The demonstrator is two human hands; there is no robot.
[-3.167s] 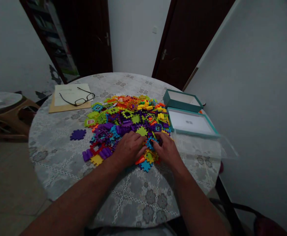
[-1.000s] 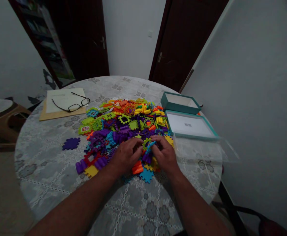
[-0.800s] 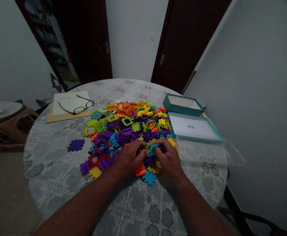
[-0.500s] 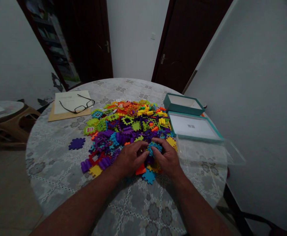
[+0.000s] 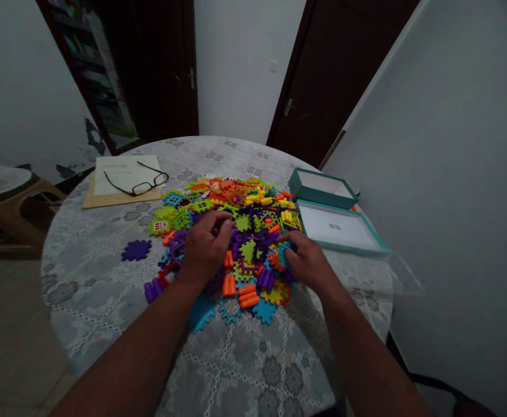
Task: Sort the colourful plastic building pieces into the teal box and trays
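A large heap of colourful plastic interlocking building pieces (image 5: pixel 247 250) covers the middle of the round table. Over its left-centre part is my left hand (image 5: pixel 207 243), fingers curled and thumb near the index fingertip; whatever they pinch is hidden. My right hand (image 5: pixel 307 260) is at the heap's right side, its thumb and fingers closed around the edge of a blue building piece (image 5: pixel 283 253). Orange ribbed pieces (image 5: pixel 248 296), a purple ribbed piece (image 5: pixel 266 279) and a flat blue piece (image 5: pixel 264 311) lie between my forearms, at the heap's near edge.
Two teal-edged boxes, one deeper (image 5: pixel 323 188) and one shallow (image 5: pixel 340 226), stand right of the heap beside a clear plastic cover (image 5: pixel 403 275). Eyeglasses (image 5: pixel 142 187) rest on papers (image 5: pixel 123 174) at the far left. One flat purple piece (image 5: pixel 136 250) lies apart.
My hands have moved apart from around the blue piece. The left went up and left over the heap; the right shifted slightly right with the blue piece. Orange pieces between them are now uncovered.
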